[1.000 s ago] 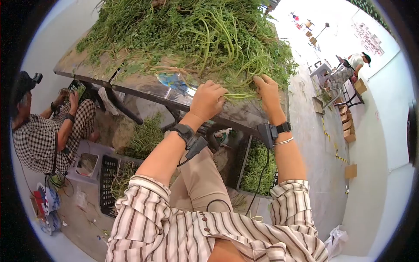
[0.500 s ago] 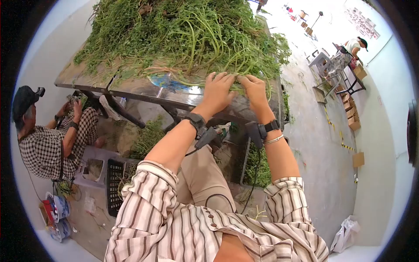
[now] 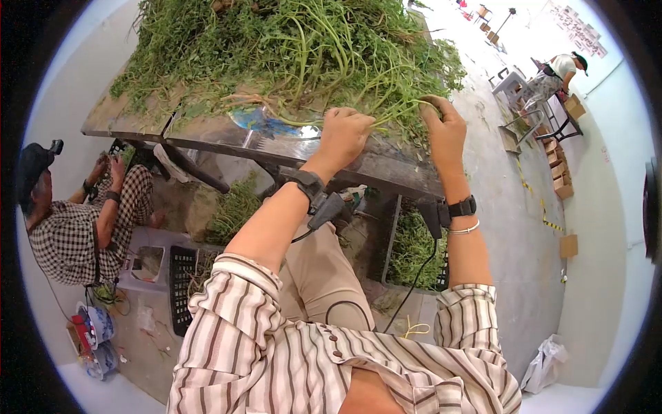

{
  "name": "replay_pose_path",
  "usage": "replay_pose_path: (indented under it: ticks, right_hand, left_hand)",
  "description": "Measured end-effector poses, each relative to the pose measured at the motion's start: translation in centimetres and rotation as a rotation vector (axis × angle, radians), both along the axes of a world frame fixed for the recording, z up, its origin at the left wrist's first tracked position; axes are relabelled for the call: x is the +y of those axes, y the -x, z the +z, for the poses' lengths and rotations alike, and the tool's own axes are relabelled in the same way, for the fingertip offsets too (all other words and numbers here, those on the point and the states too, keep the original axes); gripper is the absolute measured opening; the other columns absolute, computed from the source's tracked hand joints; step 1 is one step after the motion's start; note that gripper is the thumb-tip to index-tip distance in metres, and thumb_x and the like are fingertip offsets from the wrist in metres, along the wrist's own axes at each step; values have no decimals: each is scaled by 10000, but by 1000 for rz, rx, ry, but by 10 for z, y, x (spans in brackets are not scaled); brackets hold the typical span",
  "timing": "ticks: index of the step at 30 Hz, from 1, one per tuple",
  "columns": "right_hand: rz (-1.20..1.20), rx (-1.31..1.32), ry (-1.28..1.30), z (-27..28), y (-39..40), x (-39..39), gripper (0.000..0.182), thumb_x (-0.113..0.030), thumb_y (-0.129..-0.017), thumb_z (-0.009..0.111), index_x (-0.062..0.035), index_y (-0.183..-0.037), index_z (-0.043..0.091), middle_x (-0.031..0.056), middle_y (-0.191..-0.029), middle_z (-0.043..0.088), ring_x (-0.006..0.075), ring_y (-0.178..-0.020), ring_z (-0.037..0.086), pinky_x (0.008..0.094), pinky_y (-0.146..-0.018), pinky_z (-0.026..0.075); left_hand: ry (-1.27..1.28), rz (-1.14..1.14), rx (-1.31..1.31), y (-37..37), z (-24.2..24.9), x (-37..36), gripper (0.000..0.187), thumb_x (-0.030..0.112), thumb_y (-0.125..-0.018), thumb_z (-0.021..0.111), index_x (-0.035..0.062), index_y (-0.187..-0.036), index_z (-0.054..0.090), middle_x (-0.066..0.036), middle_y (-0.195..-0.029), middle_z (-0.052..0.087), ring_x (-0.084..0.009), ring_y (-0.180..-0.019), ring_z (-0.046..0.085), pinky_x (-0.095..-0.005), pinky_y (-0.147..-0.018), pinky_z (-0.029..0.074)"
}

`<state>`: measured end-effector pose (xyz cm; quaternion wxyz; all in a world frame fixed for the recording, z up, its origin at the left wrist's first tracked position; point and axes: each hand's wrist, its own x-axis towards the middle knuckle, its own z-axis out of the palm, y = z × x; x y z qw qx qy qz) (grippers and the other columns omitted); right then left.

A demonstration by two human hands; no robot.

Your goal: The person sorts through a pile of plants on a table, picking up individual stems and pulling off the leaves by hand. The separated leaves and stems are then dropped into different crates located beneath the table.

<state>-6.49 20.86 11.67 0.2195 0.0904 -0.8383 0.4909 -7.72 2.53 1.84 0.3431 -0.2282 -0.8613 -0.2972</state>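
Close to me is a striped shirt (image 3: 276, 345) and two bare arms, each with a black band at the wrist. The left hand (image 3: 343, 136) is curled shut on a small bunch of green stems (image 3: 396, 114). The right hand (image 3: 445, 127) pinches the other end of those stems with its fingers closed. Half a second ago the two hands were pressed close together at the edge of the pile. Now they are apart, and the stems stretch between them. I think the stems are being pulled loose from the heap. They lie at the near edge of the table (image 3: 386, 169). Behind them sits the big pile of greens (image 3: 276, 48). Far off, another person (image 3: 558, 72) bends over boxes.
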Motion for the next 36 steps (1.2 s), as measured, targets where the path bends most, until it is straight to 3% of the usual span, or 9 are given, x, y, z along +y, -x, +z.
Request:
replay_pose_path:
  ticks: [3,5,8,11,21,23,27,30,36]
  right_hand:
    - [107,74,-117,14,-3,-9,249,-171,-818,596,-52,-1028,660,118,-913,679,180,-764,628,292,-711,481]
    - [173,295,-491,10,7,-14,235,-153,-814,584,-86,-1027,657,124,-929,666,270,-805,644,341,-718,505]
    - [169,222,-830,10,12,-19,184,-144,-813,572,-97,-974,649,108,-890,640,325,-808,619,397,-693,510]
    - [160,233,-917,7,17,-16,96,-143,-811,574,-76,-867,614,91,-818,597,311,-759,607,417,-651,496]
    - [110,276,-772,3,25,-7,120,-151,-749,594,-43,-800,581,118,-803,594,299,-727,589,416,-631,468]
    - [-57,45,-375,21,34,2,191,-176,-765,597,-32,-888,616,106,-783,618,222,-666,572,363,-614,451]
    - [67,-176,206,40,43,16,255,-223,-834,571,-11,-962,633,28,-730,575,117,-641,490,295,-600,410]
    - [89,-188,46,39,43,5,263,-223,-835,557,-6,-966,629,41,-727,565,115,-645,476,283,-607,400]
    - [147,5,-516,17,63,-27,320,-253,-841,531,-23,-1043,620,202,-995,639,348,-943,607,430,-832,462]
  left_hand:
    - [-20,-6,-38,-2,2,0,171,179,-835,617,104,-972,688,-42,-906,673,-244,-971,556,-400,-903,360]
    - [-3,4,-41,-3,4,-1,172,171,-825,625,110,-973,689,-40,-905,673,-241,-963,557,-399,-892,363]
    - [-9,10,-38,-3,3,0,170,165,-817,630,111,-967,689,-38,-908,672,-240,-958,557,-400,-886,363]
    - [-41,10,-37,-1,1,0,172,145,-782,632,120,-942,690,-22,-890,679,-224,-956,559,-388,-898,351]
    - [-50,21,-18,-2,2,0,170,128,-764,633,119,-925,687,-29,-874,679,-224,-960,564,-387,-898,349]
    - [-24,14,-17,-3,3,-1,159,133,-764,636,118,-915,685,-33,-860,678,-227,-968,564,-386,-899,347]
    - [-52,-1,-51,-4,4,2,153,137,-765,638,106,-908,683,-49,-972,660,-236,-1014,549,-392,-911,347]
    - [-89,3,-51,-3,4,2,158,145,-765,643,87,-907,681,-78,-1139,594,-254,-1072,521,-408,-919,351]
    - [-82,-1,-57,-5,6,0,193,164,-753,655,64,-917,676,-136,-1239,517,-299,-1154,478,-437,-954,352]
